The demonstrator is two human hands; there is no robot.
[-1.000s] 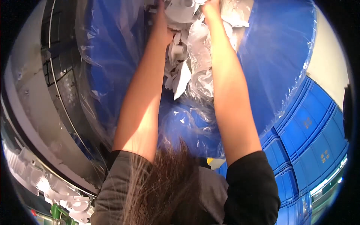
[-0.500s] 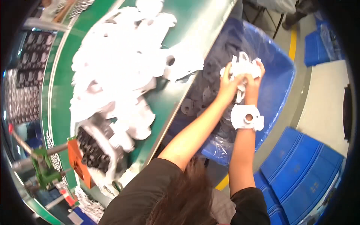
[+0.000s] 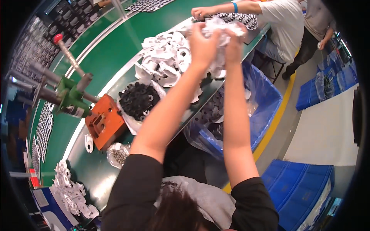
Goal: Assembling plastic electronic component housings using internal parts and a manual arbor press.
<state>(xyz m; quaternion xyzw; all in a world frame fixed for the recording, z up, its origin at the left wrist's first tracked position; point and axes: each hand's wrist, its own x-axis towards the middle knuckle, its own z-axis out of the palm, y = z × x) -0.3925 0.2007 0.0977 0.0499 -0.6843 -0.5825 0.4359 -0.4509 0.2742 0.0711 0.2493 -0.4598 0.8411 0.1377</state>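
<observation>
A bunch of white plastic parts (image 3: 219, 27), blurred by motion, is held up between my two hands at the far end of the bench. My left hand (image 3: 202, 45) is closed around its left side, and my right hand (image 3: 234, 44) grips the right. Just left of them, a heap of white moulded parts (image 3: 163, 54) lies on the green bench (image 3: 106, 63). Below my right forearm stands a blue bin (image 3: 269, 104) lined with clear plastic, with more white parts in it, partly hidden by my arm.
A bag of small black rings (image 3: 138, 101) sits beside an orange fixture block (image 3: 105, 121) and a green lever clamp (image 3: 73, 96). More white parts (image 3: 73, 190) lie near left. A co-worker's arm (image 3: 227, 7) reaches across the far bench. Blue crates (image 3: 296, 188) stand at right.
Both hands have risen out of the blue bin and moved up and left over the bench, carrying white parts. The view has shifted, showing more of the bench and a co-worker.
</observation>
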